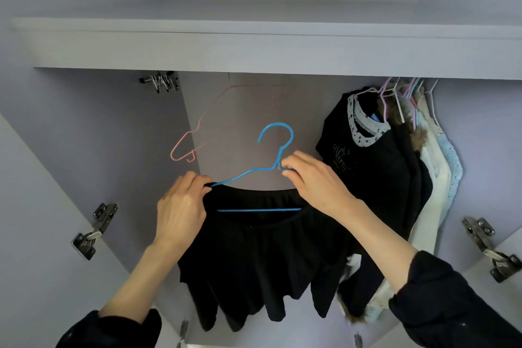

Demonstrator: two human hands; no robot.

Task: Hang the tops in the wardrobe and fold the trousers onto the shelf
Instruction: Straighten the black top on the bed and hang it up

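- Black top (262, 257) sits on a blue wire hanger (255, 172), held up in front of the open wardrobe (254, 48), below the rail level; hook not yet on anything.
- Left hand (180, 206): fingers curled, pinching the top's shoulder fabric together with the left end of the hanger arm.
- Right hand (316, 181): fingertips pinched narrowly on the hanger just below the hook's neck, at the right shoulder.
- Handling, judged: the fabric looks soft and limp, gathered at the neckline, hem hanging in loose folds. Light. It will slide along thin painted wire if the hanger tips, so keep the bar level.
- Hanger is thin wire: stiff enough for this load, but it would probably flex if squeezed. Best hold is at the twisted neck under the hook, which leaves the hook free to go over the rail.
- Counts: one blue hanger in hand; one bare pink hanger (192, 135) hanging at back left, faint and partly blurred.
- Hung garments (389, 172) at right: one black top with a star-print collar in front, more dark and pale pieces bunched behind; exact number cannot be told.
- Door hinges: four visible, one upper left (161, 81), one left (94, 230), two right (493, 248).
- No trousers in view.
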